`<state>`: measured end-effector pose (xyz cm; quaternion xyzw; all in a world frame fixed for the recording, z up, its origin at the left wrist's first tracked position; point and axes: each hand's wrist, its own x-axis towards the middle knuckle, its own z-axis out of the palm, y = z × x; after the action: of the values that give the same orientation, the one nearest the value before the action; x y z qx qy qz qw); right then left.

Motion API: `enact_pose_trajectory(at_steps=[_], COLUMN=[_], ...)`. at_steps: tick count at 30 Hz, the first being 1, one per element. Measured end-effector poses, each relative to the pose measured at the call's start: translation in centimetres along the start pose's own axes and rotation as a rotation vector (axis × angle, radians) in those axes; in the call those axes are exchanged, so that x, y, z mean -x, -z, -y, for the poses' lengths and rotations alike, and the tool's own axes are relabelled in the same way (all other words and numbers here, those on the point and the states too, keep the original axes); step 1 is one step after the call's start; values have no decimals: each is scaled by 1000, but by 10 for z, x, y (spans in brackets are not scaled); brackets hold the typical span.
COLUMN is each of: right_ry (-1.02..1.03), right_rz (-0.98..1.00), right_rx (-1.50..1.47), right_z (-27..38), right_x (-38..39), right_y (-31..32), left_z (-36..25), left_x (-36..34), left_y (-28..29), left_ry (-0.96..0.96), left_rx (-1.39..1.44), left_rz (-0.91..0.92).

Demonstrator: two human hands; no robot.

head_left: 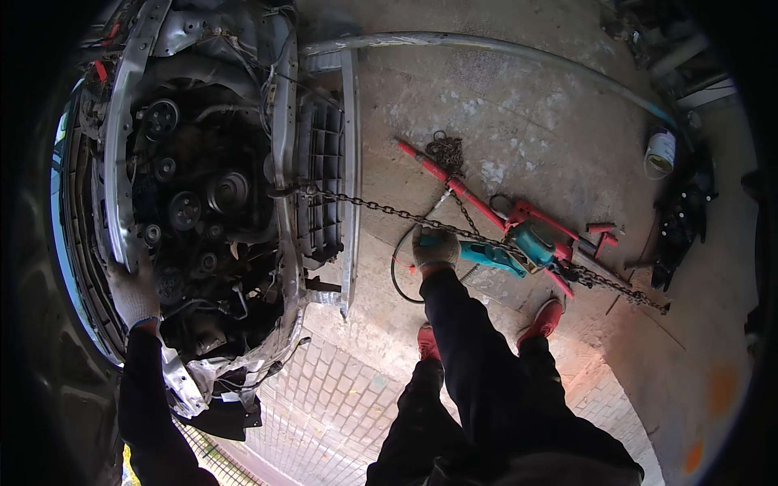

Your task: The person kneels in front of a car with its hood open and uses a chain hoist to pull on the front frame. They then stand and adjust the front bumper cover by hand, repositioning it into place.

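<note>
In a light work glove, my left hand (134, 293) rests on the long metal crossmember (120, 170) at the side of a car's open engine bay, fingers laid along it. My right hand (436, 247), gloved too, is closed around the rear end of a teal power tool (491, 257), perhaps an angle grinder; its far end overlaps a red metal frame. A taut chain (373, 206) runs from a hook (284, 192) on the front beam (285, 113), past my right hand and over the tool. Engine pulleys (185, 210) show between the beams.
The red pulling frame (478, 202) lies on concrete with a loose chain pile (445, 151) beside it. A black hose (397, 271) curves near my red shoes (428, 343). A long metal bar (486, 47) arcs across the far side. A white bucket (660, 152) and black parts (683, 215) are at right.
</note>
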<state>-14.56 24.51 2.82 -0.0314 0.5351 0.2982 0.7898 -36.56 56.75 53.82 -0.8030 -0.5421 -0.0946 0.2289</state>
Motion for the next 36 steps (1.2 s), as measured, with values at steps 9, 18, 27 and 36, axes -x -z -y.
enact_pose_trajectory(at_steps=[9, 18, 27, 36], right_ry=[-150, -821, -218, -51], right_rz=[-46, 224, 71, 524], right_rx=[61, 5, 198, -61], right_z=[3, 172, 31, 6], right_x=[95, 277, 119, -47], right_y=[-9, 25, 38, -16], left_z=[-7, -8, -2, -6], left_x=[4, 4, 0, 1], left_y=[6, 8, 4, 6], left_ry=[21, 33, -2, -18], left_rx=[-97, -10, -23, -6], left_rz=[39, 50, 33, 21])
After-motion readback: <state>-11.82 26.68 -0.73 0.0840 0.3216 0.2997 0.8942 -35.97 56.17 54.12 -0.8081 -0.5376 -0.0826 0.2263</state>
